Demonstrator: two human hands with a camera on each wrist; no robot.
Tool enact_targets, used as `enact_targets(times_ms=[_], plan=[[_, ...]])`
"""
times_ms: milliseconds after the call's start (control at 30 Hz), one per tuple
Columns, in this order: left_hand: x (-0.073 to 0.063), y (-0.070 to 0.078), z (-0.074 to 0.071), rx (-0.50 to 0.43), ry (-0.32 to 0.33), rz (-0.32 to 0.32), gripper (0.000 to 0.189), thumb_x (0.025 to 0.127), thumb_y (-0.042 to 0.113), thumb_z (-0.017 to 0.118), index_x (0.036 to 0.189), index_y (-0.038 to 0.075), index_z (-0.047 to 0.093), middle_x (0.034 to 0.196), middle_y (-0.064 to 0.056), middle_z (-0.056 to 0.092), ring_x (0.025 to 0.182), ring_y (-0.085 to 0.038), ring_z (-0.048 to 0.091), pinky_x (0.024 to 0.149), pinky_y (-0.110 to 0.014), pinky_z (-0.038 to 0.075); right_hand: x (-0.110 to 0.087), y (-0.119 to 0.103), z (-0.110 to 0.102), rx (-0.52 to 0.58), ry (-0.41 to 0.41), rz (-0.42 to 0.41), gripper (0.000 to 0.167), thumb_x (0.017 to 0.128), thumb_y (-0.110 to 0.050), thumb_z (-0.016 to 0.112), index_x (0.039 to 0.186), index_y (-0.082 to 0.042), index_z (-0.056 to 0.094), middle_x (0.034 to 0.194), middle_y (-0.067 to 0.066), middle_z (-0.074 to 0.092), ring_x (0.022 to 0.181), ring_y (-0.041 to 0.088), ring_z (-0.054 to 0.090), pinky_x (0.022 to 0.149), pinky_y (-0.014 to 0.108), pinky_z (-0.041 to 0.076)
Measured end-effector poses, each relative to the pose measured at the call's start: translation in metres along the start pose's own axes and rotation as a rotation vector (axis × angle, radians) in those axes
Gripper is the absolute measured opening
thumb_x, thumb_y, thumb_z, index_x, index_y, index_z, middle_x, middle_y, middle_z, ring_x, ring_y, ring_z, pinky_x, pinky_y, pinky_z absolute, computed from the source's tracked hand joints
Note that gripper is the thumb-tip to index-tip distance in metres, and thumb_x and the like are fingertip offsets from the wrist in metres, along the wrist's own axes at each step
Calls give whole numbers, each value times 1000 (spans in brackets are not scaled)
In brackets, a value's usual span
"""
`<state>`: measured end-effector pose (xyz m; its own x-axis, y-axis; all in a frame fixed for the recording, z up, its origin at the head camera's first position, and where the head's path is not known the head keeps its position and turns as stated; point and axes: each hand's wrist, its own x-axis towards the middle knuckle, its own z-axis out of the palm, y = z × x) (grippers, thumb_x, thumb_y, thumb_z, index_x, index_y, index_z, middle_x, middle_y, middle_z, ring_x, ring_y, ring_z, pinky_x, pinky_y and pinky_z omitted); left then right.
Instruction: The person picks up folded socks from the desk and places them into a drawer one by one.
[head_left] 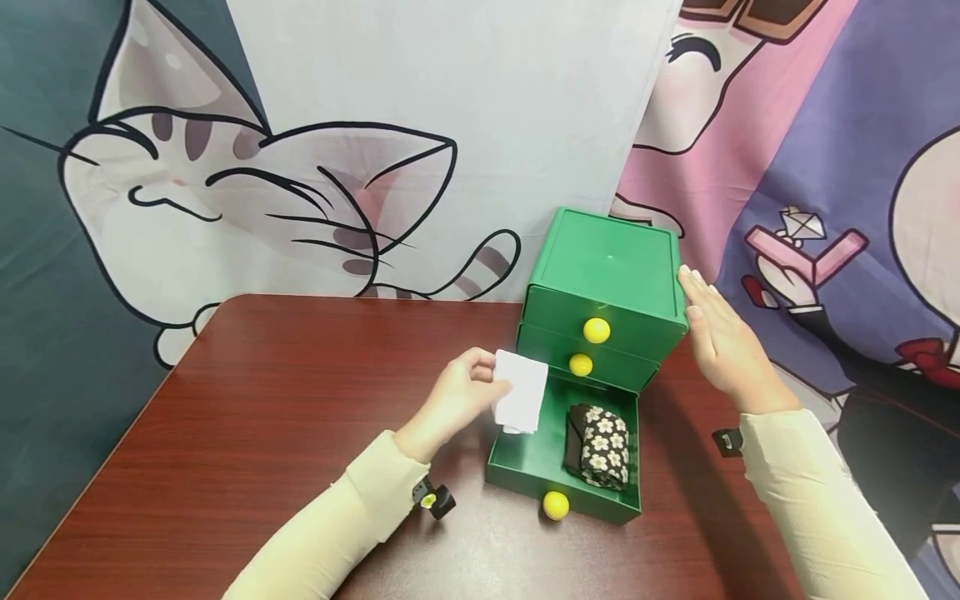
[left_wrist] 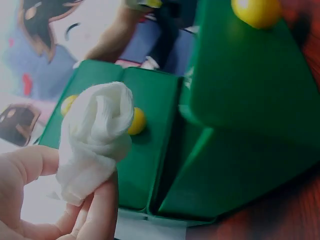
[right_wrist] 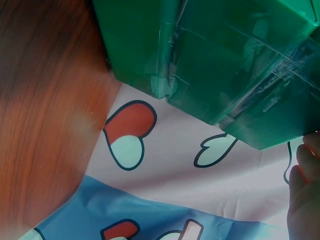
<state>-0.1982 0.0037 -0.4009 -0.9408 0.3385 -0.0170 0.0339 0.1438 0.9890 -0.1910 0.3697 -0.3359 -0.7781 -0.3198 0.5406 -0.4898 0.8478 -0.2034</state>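
My left hand [head_left: 457, 400] pinches a rolled white cloth [head_left: 521, 387] between thumb and fingers, over the left part of the pulled-out bottom drawer [head_left: 564, 497]. In the left wrist view the white cloth [left_wrist: 95, 140] shows soft, ribbed folds coiled at its top. A rolled black cloth with white flowers [head_left: 605, 446] lies in the right half of that drawer. My right hand [head_left: 726, 346], fingers straight, rests against the right side of the green drawer box [head_left: 609, 254]. Only the fingers [right_wrist: 306, 172] of it show at the right wrist view's edge.
Two upper drawers, with yellow round knobs [head_left: 596, 330], are pushed in. Another yellow knob [head_left: 556, 506] sticks out from the bottom drawer's front. The box stands near the back right of the brown table [head_left: 300, 400], before a cartoon cloth backdrop [head_left: 450, 75].
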Motion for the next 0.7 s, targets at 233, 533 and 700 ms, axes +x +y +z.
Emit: enact_targets(times_ms=[233, 533, 700], plan=[[-1, -4, 24, 226, -19, 93, 29, 86, 12, 75, 110, 4, 61, 93, -7, 69, 82, -16, 69, 68, -28, 56, -1, -1, 0, 5, -3, 5, 50, 112, -19, 27, 154, 7, 31, 158, 28, 33, 151, 37, 26, 124, 30, 10], [-1, -7, 53, 634, -21, 241, 27, 87, 13, 72, 108, 5, 57, 84, -8, 65, 67, -18, 59, 57, -29, 48, -2, 0, -1, 0, 8, 4, 50, 112, -19, 28, 154, 7, 31, 158, 27, 34, 151, 35, 25, 124, 31, 11], [-1, -9, 67, 856, 1, 305, 27, 89, 16, 72, 105, 1, 56, 85, -12, 63, 69, -28, 66, 60, -38, 55, -1, 1, 0, 1, 6, -3, 50, 112, -19, 28, 154, 7, 31, 158, 27, 34, 151, 35, 25, 124, 32, 11]])
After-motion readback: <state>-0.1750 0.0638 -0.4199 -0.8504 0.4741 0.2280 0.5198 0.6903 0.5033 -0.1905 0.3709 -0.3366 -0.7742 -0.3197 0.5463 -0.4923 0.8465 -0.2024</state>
